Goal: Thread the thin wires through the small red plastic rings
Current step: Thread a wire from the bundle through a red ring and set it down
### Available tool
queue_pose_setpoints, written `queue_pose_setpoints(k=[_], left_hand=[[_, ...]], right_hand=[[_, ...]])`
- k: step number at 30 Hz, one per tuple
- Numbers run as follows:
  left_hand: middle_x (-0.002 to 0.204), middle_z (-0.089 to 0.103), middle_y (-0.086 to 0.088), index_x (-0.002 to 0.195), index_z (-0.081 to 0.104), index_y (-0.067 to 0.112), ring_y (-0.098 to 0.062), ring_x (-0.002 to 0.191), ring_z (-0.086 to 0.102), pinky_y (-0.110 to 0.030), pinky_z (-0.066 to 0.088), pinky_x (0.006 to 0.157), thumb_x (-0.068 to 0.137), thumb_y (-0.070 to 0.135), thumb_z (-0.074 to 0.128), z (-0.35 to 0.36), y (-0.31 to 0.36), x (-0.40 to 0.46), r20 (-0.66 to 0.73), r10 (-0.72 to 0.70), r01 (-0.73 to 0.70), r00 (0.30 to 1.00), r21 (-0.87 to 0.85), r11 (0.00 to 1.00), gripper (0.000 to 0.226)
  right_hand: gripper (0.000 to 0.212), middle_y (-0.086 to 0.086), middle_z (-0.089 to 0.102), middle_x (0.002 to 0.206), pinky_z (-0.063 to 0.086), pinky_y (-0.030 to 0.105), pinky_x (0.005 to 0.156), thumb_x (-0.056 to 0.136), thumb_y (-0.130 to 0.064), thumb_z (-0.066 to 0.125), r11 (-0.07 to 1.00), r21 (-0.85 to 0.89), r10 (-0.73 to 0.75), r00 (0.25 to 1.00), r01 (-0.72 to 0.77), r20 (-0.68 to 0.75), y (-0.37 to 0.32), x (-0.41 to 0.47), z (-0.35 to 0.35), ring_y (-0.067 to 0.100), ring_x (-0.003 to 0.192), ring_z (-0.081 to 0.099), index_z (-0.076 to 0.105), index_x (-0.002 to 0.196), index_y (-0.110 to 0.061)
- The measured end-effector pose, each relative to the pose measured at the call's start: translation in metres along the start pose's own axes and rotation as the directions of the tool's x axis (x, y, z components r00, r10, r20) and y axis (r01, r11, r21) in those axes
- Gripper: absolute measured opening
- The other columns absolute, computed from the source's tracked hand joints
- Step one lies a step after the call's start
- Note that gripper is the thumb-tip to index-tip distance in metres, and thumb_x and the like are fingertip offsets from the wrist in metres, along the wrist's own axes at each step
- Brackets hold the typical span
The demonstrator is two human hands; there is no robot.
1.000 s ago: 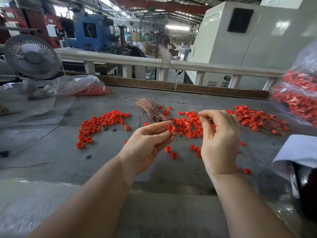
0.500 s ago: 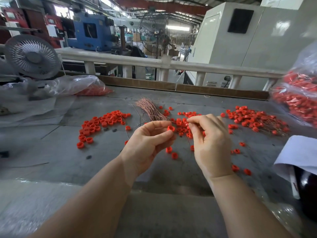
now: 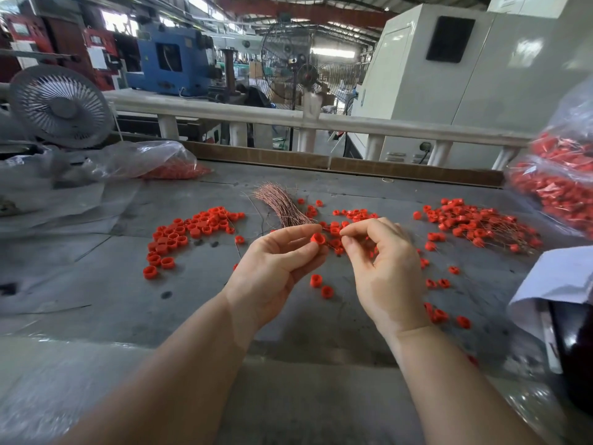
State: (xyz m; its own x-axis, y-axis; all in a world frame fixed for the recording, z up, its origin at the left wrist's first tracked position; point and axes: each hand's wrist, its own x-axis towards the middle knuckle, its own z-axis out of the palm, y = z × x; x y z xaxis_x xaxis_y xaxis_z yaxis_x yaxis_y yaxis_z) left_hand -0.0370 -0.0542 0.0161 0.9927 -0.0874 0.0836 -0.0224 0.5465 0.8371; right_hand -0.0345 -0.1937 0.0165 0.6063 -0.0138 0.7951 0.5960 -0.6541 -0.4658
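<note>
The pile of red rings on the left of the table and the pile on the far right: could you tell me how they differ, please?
The left pile of red rings is bare plastic, with no wires showing among the rings; the right pile of red rings bristles with thin wires. The left pile sits left of the wire bundle; the right pile lies past the right hand. Both lie loose on the grey table.

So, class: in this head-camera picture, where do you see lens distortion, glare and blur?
Head view: the white railing bows from wide-angle distortion; glare shines on the plastic bag at left; the forearms blur near the bottom edge, while the red ring in the left hand stays sharp.
</note>
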Motion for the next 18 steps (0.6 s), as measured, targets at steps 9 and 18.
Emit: queue_pose_setpoints(k=[9, 18], left_hand=[[0.072, 0.072, -0.004, 0.081, 0.066, 0.009, -0.013, 0.067, 0.07, -0.02, 0.056, 0.061, 0.064, -0.004, 0.061, 0.0001, -0.0009, -0.002, 0.028, 0.02, -0.021, 0.999, 0.026, 0.999, 0.022], [0.074, 0.072, -0.004, 0.076, 0.069, 0.011, -0.011, 0.069, 0.069, -0.019, 0.056, 0.063, 0.059, -0.001, 0.063, 0.0007, 0.0004, -0.0041, 0.034, 0.04, -0.042, 0.999, 0.046, 0.998, 0.022]], right_hand=[[0.008, -0.005, 0.061, 0.079, 0.05, 0.039, 0.074, 0.081, -0.004, 0.066, 0.998, 0.067, 0.012, 0.998, -0.017, 0.066, -0.0006, -0.0009, 0.0022, 0.019, 0.08, 0.056, 0.067, 0.079, -0.012], [0.009, -0.004, 0.061, 0.076, 0.047, 0.036, 0.073, 0.079, -0.004, 0.067, 0.998, 0.069, -0.017, 0.996, 0.011, 0.083, -0.0027, -0.0008, 0.0007, 0.017, 0.078, 0.054, 0.067, 0.076, -0.012]])
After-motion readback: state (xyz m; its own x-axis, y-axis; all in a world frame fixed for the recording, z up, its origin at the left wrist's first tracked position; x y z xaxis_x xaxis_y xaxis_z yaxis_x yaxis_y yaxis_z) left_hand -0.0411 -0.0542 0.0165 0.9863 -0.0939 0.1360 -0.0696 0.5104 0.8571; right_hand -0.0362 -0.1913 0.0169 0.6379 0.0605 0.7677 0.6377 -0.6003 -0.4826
